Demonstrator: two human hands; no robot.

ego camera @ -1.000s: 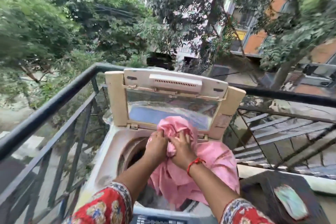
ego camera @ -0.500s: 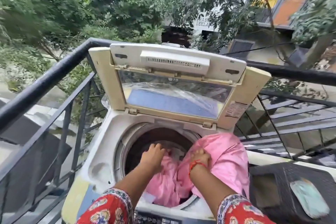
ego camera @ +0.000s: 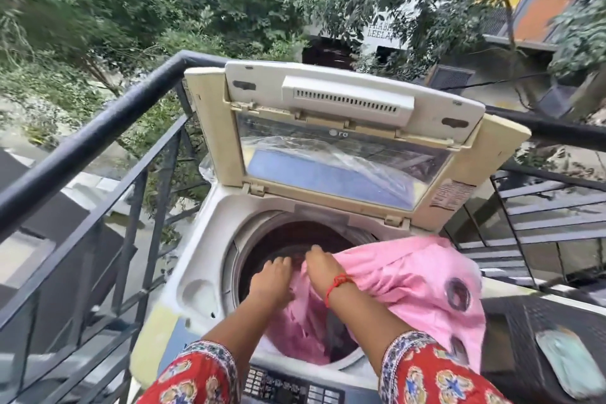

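A cream top-loading washing machine (ego camera: 210,239) stands on a balcony with its lid (ego camera: 344,128) raised. A pink cloth (ego camera: 410,279) lies half inside the drum (ego camera: 295,239) and half draped over the right rim. My left hand (ego camera: 272,279) reaches into the drum at the cloth's left edge. Its fingers bend downward and the tips are hidden. My right hand (ego camera: 323,269), with a red thread on the wrist, lies on the cloth, and its fingers curl over the fold at the drum's mouth.
A black metal railing (ego camera: 98,128) runs close along the left and behind the machine, with trees and buildings beyond. A dark basket-like surface (ego camera: 524,321) holding a pale green item (ego camera: 570,361) sits at the right. The control panel (ego camera: 288,384) is at the near edge.
Both hands brought the bunched pink cloth down from in front of the lid into the drum. The cloth has spread over the right rim, and the view has tilted downward.
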